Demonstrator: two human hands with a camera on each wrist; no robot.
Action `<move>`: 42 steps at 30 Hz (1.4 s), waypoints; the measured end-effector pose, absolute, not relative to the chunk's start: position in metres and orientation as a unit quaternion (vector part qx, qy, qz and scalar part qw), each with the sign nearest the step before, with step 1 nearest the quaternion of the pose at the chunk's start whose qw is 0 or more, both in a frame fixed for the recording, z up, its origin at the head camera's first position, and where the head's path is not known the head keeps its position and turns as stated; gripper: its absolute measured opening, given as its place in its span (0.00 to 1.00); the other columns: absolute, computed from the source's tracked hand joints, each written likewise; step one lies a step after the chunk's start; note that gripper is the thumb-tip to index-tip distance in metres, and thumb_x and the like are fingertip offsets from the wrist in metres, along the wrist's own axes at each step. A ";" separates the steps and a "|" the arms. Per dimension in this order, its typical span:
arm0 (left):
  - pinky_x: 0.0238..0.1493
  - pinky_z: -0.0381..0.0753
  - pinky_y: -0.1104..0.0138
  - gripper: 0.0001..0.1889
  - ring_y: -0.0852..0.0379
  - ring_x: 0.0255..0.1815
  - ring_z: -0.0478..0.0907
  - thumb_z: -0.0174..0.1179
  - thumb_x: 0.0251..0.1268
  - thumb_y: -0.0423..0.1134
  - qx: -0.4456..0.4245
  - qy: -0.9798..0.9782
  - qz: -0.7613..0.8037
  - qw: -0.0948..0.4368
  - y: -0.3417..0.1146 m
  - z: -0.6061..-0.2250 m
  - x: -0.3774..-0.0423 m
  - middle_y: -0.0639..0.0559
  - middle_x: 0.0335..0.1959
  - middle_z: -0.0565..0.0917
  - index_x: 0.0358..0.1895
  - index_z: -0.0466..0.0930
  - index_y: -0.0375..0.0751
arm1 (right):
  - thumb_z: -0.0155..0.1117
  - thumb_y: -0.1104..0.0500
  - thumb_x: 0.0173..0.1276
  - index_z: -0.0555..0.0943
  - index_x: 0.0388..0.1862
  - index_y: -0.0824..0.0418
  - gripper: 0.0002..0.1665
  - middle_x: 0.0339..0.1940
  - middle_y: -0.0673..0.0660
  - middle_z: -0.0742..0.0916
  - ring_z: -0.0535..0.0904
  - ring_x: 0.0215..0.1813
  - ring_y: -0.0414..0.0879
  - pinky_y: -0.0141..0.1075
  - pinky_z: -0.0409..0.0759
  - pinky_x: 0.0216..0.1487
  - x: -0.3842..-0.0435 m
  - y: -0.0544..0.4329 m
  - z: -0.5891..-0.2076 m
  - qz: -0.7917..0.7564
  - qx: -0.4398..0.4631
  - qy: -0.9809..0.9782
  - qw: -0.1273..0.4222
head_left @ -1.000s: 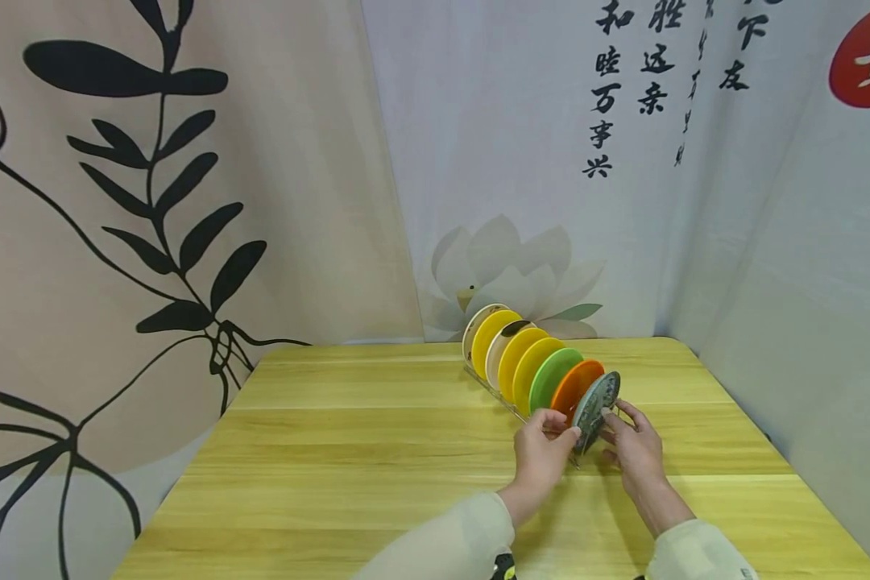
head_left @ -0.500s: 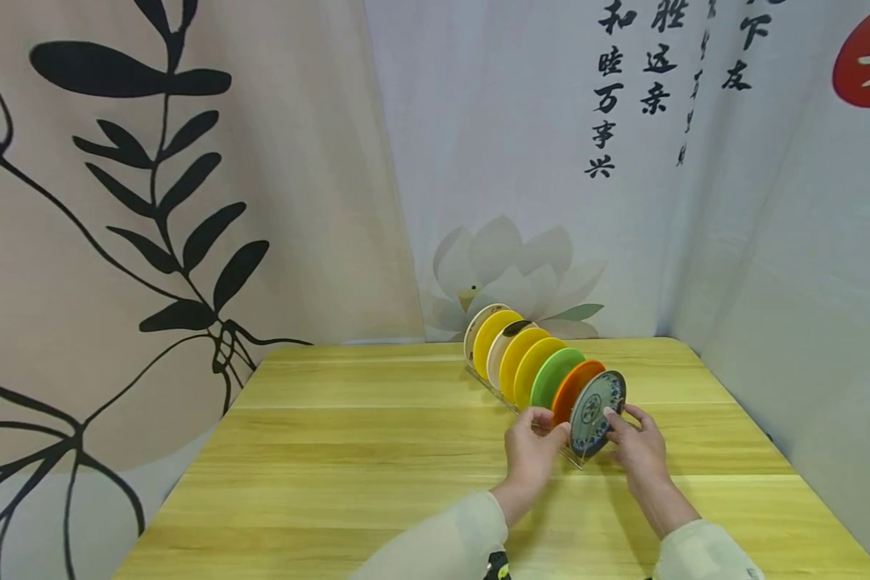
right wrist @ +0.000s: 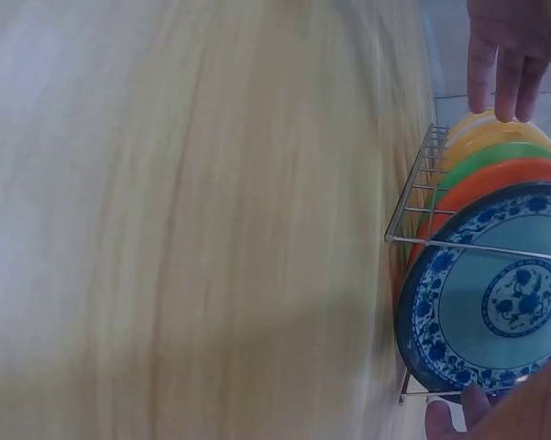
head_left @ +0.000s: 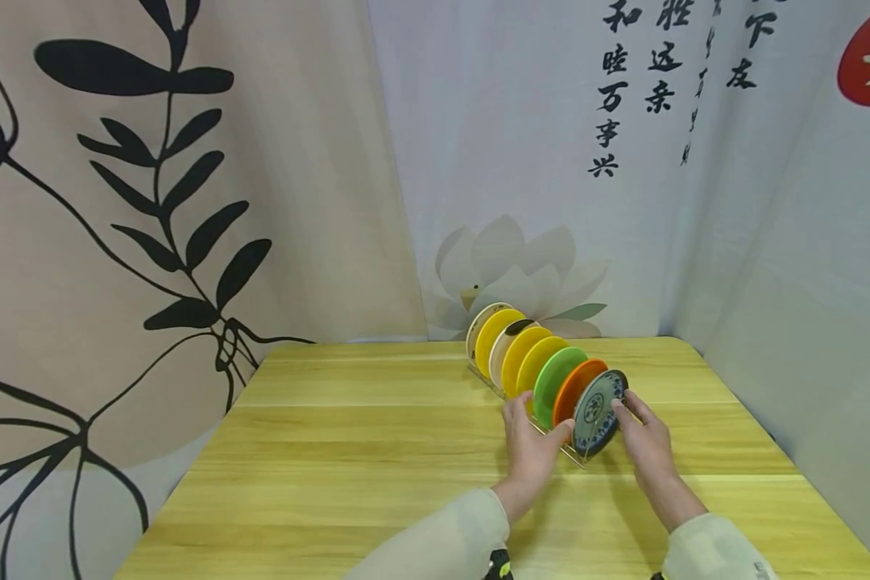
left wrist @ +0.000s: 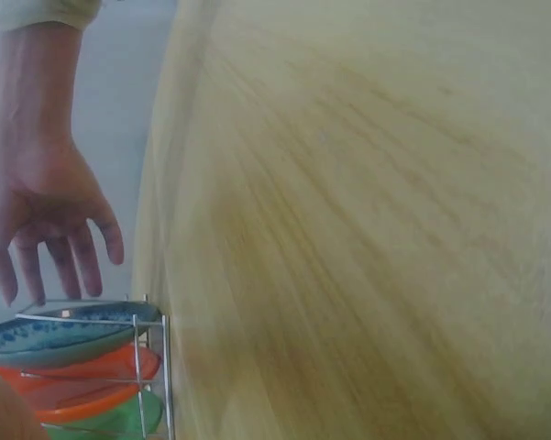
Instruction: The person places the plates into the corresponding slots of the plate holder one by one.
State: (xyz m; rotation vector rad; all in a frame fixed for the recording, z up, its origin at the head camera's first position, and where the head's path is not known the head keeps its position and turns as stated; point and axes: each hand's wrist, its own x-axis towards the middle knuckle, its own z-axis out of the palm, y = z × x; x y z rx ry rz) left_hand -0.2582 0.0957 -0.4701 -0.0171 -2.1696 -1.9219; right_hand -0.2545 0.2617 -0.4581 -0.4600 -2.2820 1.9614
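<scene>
A blue-and-white patterned plate (head_left: 594, 409) stands on edge at the near end of a wire plate rack (head_left: 576, 457). Behind it is an orange plate (head_left: 571, 387), then a green plate (head_left: 553, 379). My left hand (head_left: 529, 451) is at the rack's left side, fingers extended and thumb spread near the orange and patterned plates. My right hand (head_left: 647, 439) is at the patterned plate's right edge, fingers loosely extended. In the left wrist view, the right hand (left wrist: 50, 188) has its fingers spread beside the patterned plate (left wrist: 69, 332). Across the right wrist view, the left hand (right wrist: 521, 55) shows straight fingers.
Several yellow plates (head_left: 540, 358) and cream ones stand farther back in the rack. The wooden table (head_left: 348, 451) extends to the left and in front. A printed curtain (head_left: 319, 201) hangs behind it, and a pale curtain (head_left: 805, 282) borders the right side.
The patterned plate has turned from tilted edge-on to facing me in the rack's near slot. Both hands have loosened from it; the left fingers have straightened and the right hand has shifted slightly right.
</scene>
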 end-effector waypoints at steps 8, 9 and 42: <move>0.69 0.65 0.48 0.38 0.40 0.67 0.67 0.75 0.51 0.42 -0.016 -0.755 -0.648 0.100 0.097 -0.472 -0.255 0.40 0.68 0.65 0.66 0.69 0.36 | 0.47 0.41 0.78 0.48 0.81 0.58 0.42 0.80 0.64 0.57 0.52 0.78 0.61 0.53 0.55 0.75 -0.252 0.263 -0.460 0.637 -0.137 -0.758 0.039; 0.69 0.66 0.48 0.38 0.40 0.66 0.67 0.75 0.51 0.42 -0.017 -0.757 -0.646 0.099 0.097 -0.472 -0.256 0.40 0.67 0.66 0.66 0.70 0.36 | 0.47 0.41 0.78 0.49 0.81 0.59 0.42 0.79 0.64 0.58 0.53 0.78 0.61 0.53 0.55 0.75 -0.251 0.262 -0.460 0.636 -0.135 -0.759 0.038; 0.70 0.63 0.46 0.49 0.42 0.71 0.63 0.73 0.56 0.48 -0.022 -0.745 -0.665 0.041 0.046 -0.479 -0.275 0.42 0.72 0.64 0.77 0.54 0.40 | 0.53 0.36 0.74 0.36 0.82 0.57 0.54 0.79 0.72 0.50 0.51 0.76 0.70 0.62 0.58 0.71 -0.261 0.256 -0.453 0.520 -0.019 -0.853 -0.020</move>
